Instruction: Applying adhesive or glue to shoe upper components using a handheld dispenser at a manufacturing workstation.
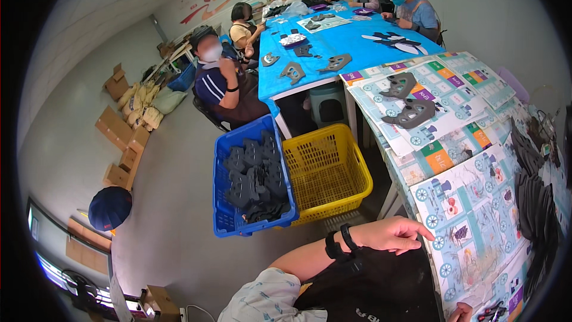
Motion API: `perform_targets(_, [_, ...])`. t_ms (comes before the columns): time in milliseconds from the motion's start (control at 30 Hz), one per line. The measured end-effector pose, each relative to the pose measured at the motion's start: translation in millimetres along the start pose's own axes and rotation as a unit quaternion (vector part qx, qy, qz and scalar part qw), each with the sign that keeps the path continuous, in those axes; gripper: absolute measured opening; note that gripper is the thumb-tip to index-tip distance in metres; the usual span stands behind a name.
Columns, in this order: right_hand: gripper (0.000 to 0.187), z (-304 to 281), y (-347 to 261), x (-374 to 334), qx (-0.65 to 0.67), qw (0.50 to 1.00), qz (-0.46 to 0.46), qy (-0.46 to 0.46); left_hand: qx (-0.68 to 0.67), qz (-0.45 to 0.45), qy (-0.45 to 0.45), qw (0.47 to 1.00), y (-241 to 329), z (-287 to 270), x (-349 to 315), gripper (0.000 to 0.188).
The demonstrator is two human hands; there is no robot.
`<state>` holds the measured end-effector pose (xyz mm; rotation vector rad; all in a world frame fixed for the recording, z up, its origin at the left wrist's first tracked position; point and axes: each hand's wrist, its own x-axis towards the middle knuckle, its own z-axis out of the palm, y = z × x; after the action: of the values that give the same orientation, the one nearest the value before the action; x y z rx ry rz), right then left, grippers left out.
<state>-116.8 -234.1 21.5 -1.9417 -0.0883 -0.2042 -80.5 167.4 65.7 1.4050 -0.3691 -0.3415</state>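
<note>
The left hand (398,236) looks bare and loosely open, forefinger extended at the edge of the patterned tabletop (471,262); the right hand (461,313) shows only partly, so I cannot tell its grip. Two grey pieces (424,112) lie on the far part; overlapping dark pieces (536,211), uncountable, line the right side. Beside stand one blue crate (238,230) and one yellow crate (363,170).

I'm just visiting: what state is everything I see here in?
Left hand: open, holding nothing visible
Right hand: mostly out of frame; grip unclear
Blue basket: upright, filled with grey pieces
Yellow basket: upright
Blue table cover: spread out
Patterned sheets: overlapping, laid flat
Two grey cutouts: lying flat
Dark pieces at right: stacked, overlapping
</note>
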Motion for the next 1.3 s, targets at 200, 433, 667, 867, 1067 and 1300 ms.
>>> perform_targets(200, [0.018, -3, 5, 4, 0.000, 0.999, -0.036, 0.006, 0.024, -0.002, 0.006, 1.000, 6, 0, -5, 0.042])
perform_targets(433, [0.019, -17, 28, -11, -0.003, 0.998, -0.037, 0.052, -0.117, 0.061, 0.092, 0.987, -1, 4, -24, 0.053])
perform_targets(667, [0.017, -38, 73, -14, -0.104, 0.990, -0.068, 0.067, 0.037, -0.108, 0.081, 0.990, -21, 1, -17, 0.041])
perform_targets(867, [0.074, -31, -52, 32, 0.373, 0.891, 0.231, -0.116, -0.207, -0.131, 0.015, 0.969, -37, 32, -10, 0.090])
perform_targets(1067, [0.080, -71, -41, 43, 0.370, 0.890, 0.268, 0.000, -0.514, -0.074, -0.043, 0.853, -59, 25, 48, 0.092])
perform_targets(1300, [0.067, -46, -25, 61, 0.584, 0.788, 0.188, 0.043, -0.522, -0.004, 0.084, 0.849, -32, 23, 28, 0.075])
